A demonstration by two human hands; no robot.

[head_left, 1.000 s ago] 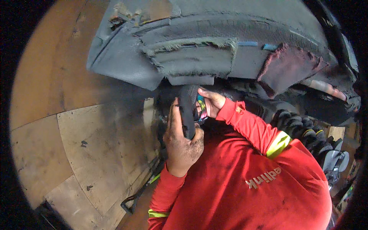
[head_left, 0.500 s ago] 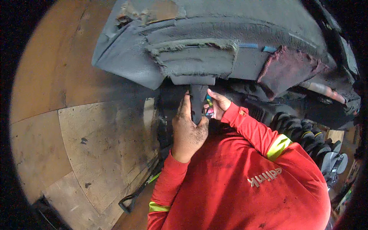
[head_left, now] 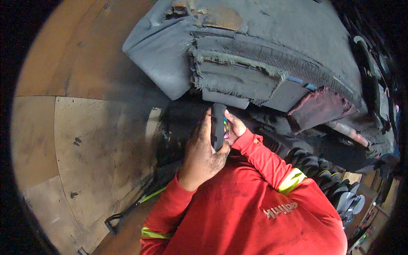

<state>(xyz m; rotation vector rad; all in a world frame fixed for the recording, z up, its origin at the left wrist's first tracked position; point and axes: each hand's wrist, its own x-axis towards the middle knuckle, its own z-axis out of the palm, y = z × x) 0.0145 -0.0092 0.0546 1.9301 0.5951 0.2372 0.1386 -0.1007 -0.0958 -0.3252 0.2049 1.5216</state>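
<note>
Both hands hold a dark sandal [head_left: 218, 127], turned nearly edge-on, with a strip of bright colours showing on its right side. My left hand [head_left: 200, 155] closes round its left side and lower end, fingers stretched up along it. On the other side my right hand [head_left: 236, 126] grips it, thumb near the upper end; its other fingers are mostly hidden. The sandal's upper end lies close under a grey pad [head_left: 225, 98] on a dusty grey machine housing [head_left: 293, 29]; whether they touch I cannot tell. A frayed grey cloth [head_left: 238, 78] hangs above the pad.
A reddish cloth [head_left: 321, 108] hangs on the housing's right, above a pale pipe [head_left: 350, 134]. Dark sandals [head_left: 312, 163] are stacked at the right, with grey flip-flops [head_left: 350, 202] beyond. Stained wooden panels [head_left: 102, 157] fill the left; a black looped handle [head_left: 112, 223] lies low there.
The whole view has shifted and tilted, so the housing appears further right and slants. The sandal now shows a narrower side and fewer colours. Both hands keep their hold.
</note>
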